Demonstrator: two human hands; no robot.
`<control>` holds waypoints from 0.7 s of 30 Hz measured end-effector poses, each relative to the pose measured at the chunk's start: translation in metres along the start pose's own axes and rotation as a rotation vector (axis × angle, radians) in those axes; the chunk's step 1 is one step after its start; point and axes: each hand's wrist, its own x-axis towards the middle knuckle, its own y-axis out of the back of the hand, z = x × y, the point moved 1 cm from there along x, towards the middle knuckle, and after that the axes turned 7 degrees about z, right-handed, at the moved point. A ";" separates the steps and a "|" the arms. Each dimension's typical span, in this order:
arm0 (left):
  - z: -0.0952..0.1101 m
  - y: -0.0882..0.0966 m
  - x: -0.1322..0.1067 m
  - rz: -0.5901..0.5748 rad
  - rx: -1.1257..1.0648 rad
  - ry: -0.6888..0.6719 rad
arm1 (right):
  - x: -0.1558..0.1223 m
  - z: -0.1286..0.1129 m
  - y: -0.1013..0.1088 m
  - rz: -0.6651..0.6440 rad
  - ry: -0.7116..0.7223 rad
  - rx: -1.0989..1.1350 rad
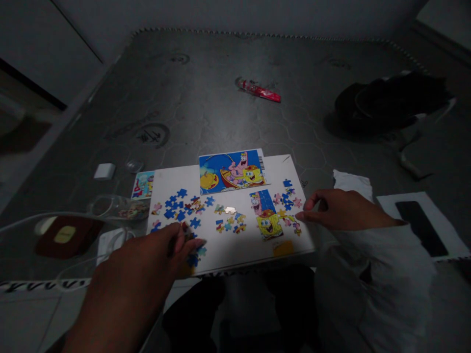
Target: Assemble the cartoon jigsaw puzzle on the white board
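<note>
A white board [235, 255] lies at the table's front edge with loose jigsaw pieces [180, 206] scattered on it, blue ones mostly on the left. Toward the right stands a joined puzzle section [267, 218] showing a pink and a yellow cartoon character. My left hand [162, 252] is over the lower left pieces, fingers curled; a small reddish puzzle piece appears at its fingertips, partly hidden. At the board's right edge my right hand [338, 208] has thumb and index slightly apart, beside more loose pieces [289, 198]. A picture card [231, 171] lies along the board's far edge.
On the left are a small cartoon card [143, 185], a white block [104, 171], a clear plastic bag [125, 208] and a brown case [68, 236]. A red packet [261, 91] lies farther back. At right are a dark bag [393, 103], crumpled paper [352, 184] and a phone [421, 228].
</note>
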 end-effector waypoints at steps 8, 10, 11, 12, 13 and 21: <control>-0.002 -0.001 -0.001 -0.006 0.002 0.011 | -0.002 -0.016 0.005 0.117 0.332 0.091; -0.002 -0.001 -0.001 -0.007 -0.017 0.013 | 0.000 -0.018 0.003 0.091 0.344 0.096; -0.002 0.000 -0.001 -0.009 -0.019 0.011 | 0.001 -0.019 0.002 0.074 0.343 0.088; -0.001 0.000 -0.001 -0.014 -0.016 0.008 | 0.003 -0.021 0.001 0.057 0.339 0.077; -0.001 0.000 -0.001 -0.017 -0.009 0.010 | 0.004 -0.022 0.000 0.044 0.332 0.065; -0.002 0.003 -0.003 -0.017 -0.001 0.012 | 0.013 -0.027 -0.007 0.029 0.327 0.065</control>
